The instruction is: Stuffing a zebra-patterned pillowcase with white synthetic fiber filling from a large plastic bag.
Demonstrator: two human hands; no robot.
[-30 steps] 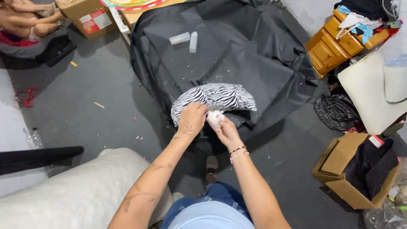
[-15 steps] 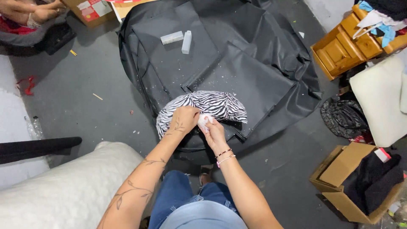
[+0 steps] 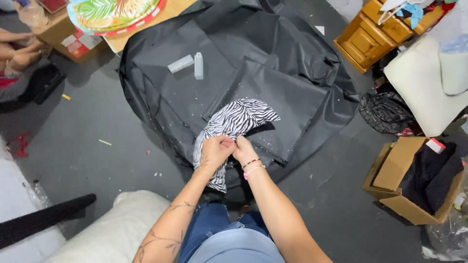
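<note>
A zebra-striped cloth [image 3: 234,127] is pinched at its near edge by the left hand [image 3: 214,152] and right hand [image 3: 244,151], pressed close together over black sheeting [image 3: 273,58] spread on the floor [image 3: 83,126]. The loose far end, trailing toward 1 o'clock, could likely be dragged through the pale specks on the sheeting. A small bottle [image 3: 198,65] and clear block [image 3: 181,64] at 11 o'clock are well apart, so a knock seems unlikely.

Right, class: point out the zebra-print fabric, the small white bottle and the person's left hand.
zebra-print fabric [image 3: 243,116]: head view, on its upper striped part.
small white bottle [image 3: 198,66]: head view, on the bottle's body.
left hand [image 3: 215,150]: head view, on the back of the hand.
</note>
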